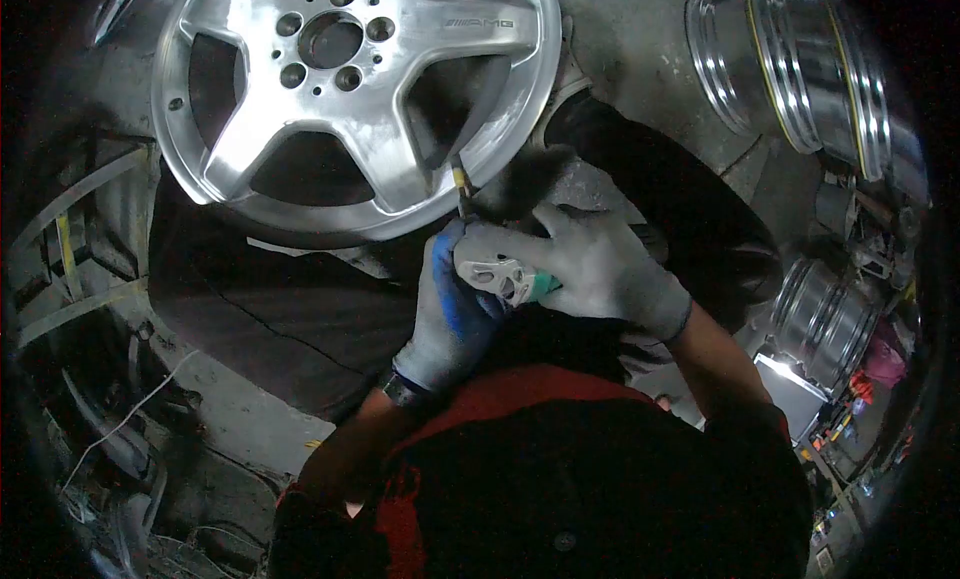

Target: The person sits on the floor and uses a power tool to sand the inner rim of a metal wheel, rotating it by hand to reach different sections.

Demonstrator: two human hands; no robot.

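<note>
A polished silver wheel rim (370,149) with five spokes lies at the top, over my dark-trousered legs. Below its lower right edge, my left hand (450,304), in a grey and blue glove, is wrapped round a small grey power tool (497,277) with a green band. My gloved right hand (610,269) also grips the tool from the right, its fingers over the top. A thin tip with a yellow band (461,179) points up from the hands to the rim's edge between two spokes. The palms and part of the tool are hidden.
More shiny rims (800,74) stand at the upper right, and another rim (822,324) sits lower on the right beside small coloured items. A metal frame (75,234) is at the left. A thin white cable (130,414) crosses the floor at lower left.
</note>
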